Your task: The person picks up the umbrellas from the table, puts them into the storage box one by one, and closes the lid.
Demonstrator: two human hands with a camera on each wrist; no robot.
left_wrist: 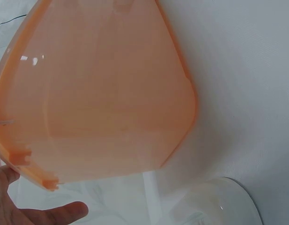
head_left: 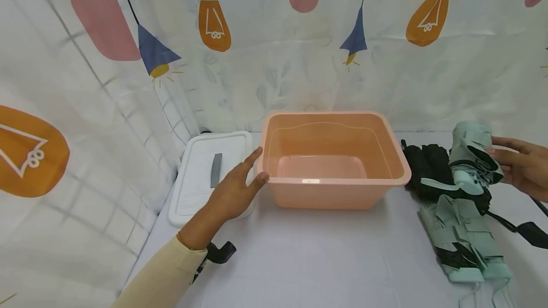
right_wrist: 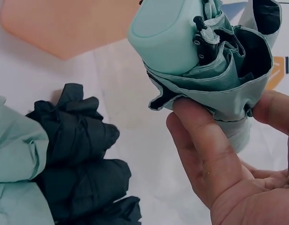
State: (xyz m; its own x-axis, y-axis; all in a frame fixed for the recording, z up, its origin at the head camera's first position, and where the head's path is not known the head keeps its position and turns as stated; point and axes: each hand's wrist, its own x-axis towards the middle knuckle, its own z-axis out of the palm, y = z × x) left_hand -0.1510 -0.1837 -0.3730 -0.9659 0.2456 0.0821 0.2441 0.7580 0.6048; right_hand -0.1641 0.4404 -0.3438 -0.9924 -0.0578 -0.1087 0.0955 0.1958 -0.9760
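My right hand (head_left: 524, 165) grips a folded mint-green umbrella (head_left: 471, 141) at the right, thumb and fingers around its gathered fabric. In the right wrist view this umbrella's smooth pale handle (right_wrist: 165, 35) points up and away from the palm. Behind and under it lie folded black umbrellas (head_left: 424, 165); more folded mint-green umbrellas (head_left: 464, 236) lie in front, with thin cord loops. My left hand (head_left: 231, 189) reaches to the left end of a peach plastic basin (head_left: 325, 196), its extended fingertips at the rim. The basin's inside shows no objects.
Left of the basin is a white lidded box (head_left: 199, 160) with a grey strip on its lid, partly behind my left hand. A white cloth (head_left: 334, 255) covers the table. A printed curtain (head_left: 274, 61) hangs close behind, and a black strap (head_left: 531, 234) trails at the right.
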